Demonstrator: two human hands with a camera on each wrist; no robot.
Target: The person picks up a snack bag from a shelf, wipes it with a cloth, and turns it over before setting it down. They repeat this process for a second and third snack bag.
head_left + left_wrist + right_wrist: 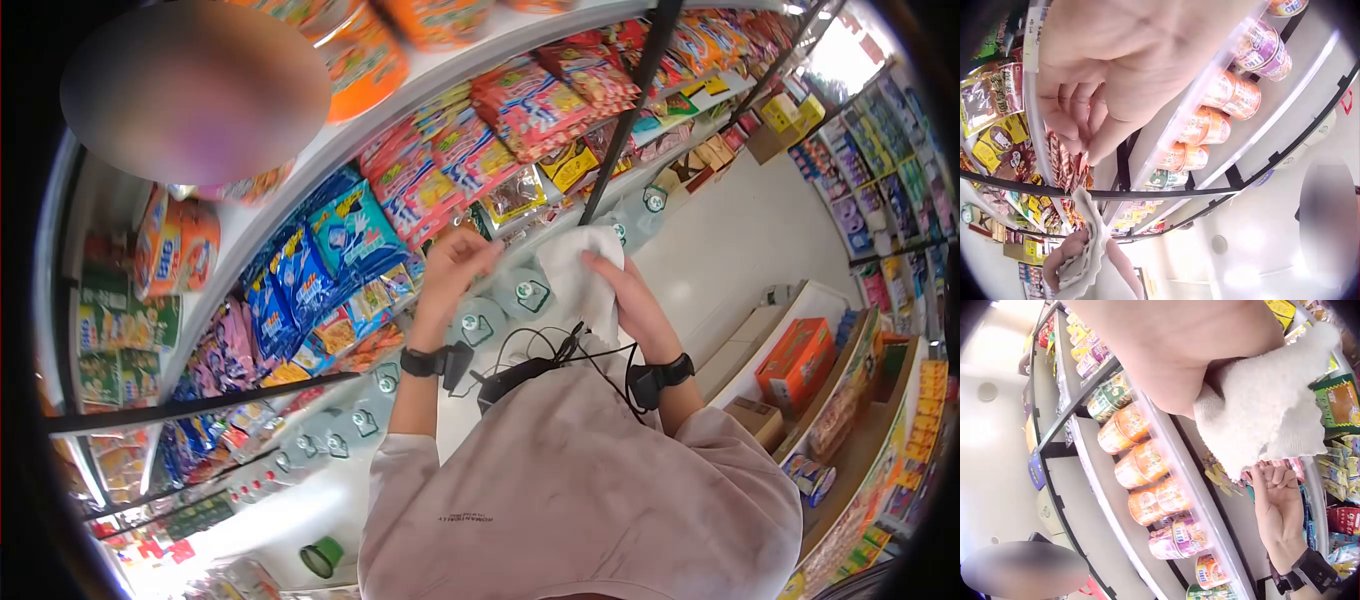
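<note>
In my right hand [632,290] I grip a white cloth [590,268], which hangs down in loose folds. Seen from the right wrist, the cloth [1266,406] spreads below the palm with its ragged edge near my left hand [1282,509]. My left hand [455,268] is raised before the snack shelf, fingers loosely curled and thumb close to the index finger. Nothing shows between those fingers in the left wrist view, where the cloth [1091,250] lies just beyond the fingertips.
Red snack bags [420,180] and blue packets [300,275] fill the shelf ahead. Orange noodle cups [1160,500] line a higher shelf. Large water bottles [522,290] stand along the floor beneath. To the right is a low shelf with an orange box [795,360].
</note>
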